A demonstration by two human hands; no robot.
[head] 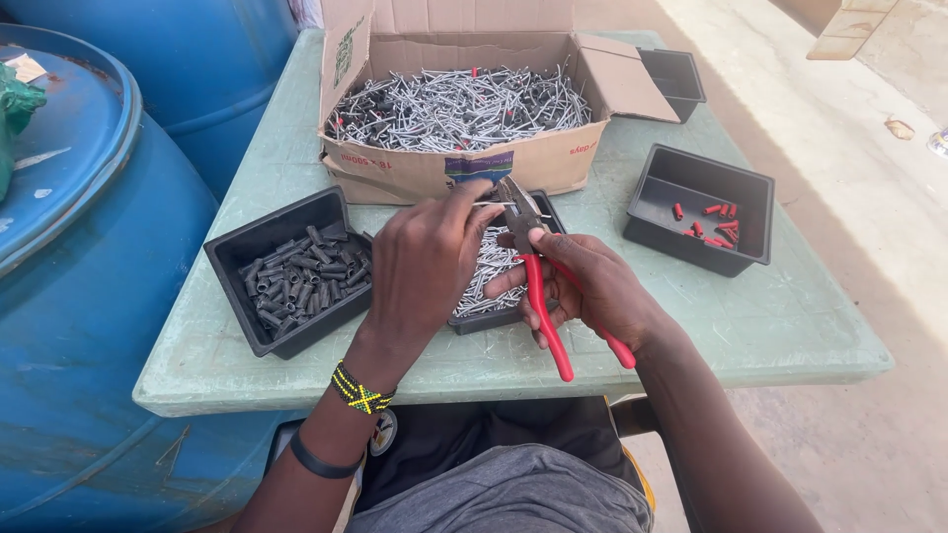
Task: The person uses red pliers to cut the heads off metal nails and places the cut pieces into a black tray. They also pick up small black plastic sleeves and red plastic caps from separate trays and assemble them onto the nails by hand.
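My right hand [592,286] grips red-handled pliers [538,296], jaws pointing up toward the cardboard box. My left hand [425,262] pinches a thin metal pin [491,204] at its fingertips, holding it at the plier jaws. Both hands hover over a black tray [474,321] filled with bare silver pins, partly hidden under them.
An open cardboard box [425,168] of tangled metal pins stands at the back. A black tray [257,247] at left holds several dark sleeves; a tray [657,207] at right holds several red sleeves. Another black tray [681,84] sits far right. Blue barrels [89,296] stand beside the pale green table [750,316].
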